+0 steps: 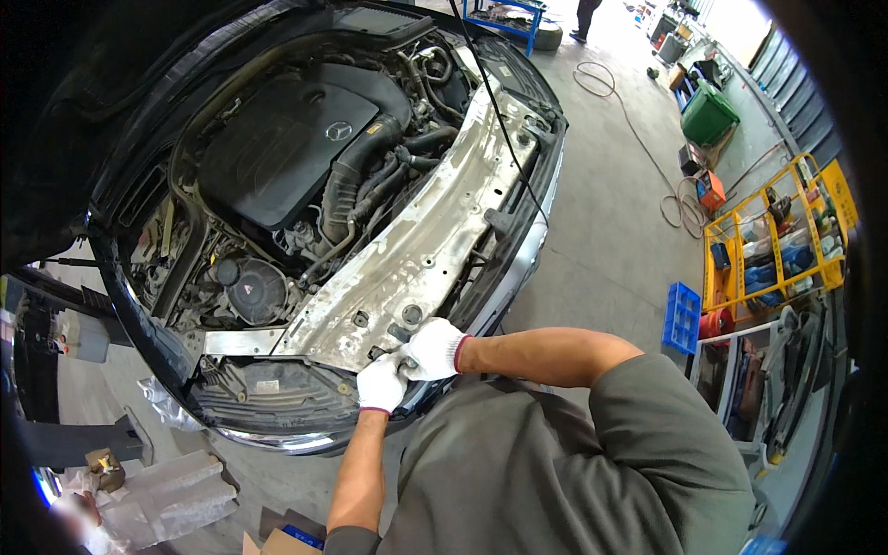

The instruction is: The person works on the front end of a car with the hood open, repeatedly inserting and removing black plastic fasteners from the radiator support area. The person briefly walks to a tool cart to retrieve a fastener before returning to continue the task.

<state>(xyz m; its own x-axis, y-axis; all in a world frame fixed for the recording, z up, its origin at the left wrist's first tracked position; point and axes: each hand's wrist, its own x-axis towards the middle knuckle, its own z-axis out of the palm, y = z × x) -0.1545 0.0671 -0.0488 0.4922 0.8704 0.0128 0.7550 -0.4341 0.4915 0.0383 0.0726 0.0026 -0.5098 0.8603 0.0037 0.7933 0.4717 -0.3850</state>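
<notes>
Both hands wear white knitted gloves with red cuffs and meet at the front edge of a car's open engine bay. My left hand [381, 385] is closed, its fingertips beside a hole near the end of the scuffed, pale metal front panel [398, 264]. Just to the right, my right hand [435, 350] is closed too, its fingers bent toward the left ones. Something small and grey shows between them, too small to name. A black headlight [277, 387] sits left of the hands, in the front corner of the car.
A black engine cover [287, 139] and a round black housing [256, 291] lie beyond the panel. A thin black prop rod [499, 116] crosses the panel's far end. To the right stand a yellow cart [777, 236], a blue bin [682, 317] and a hose [638, 139] on the floor.
</notes>
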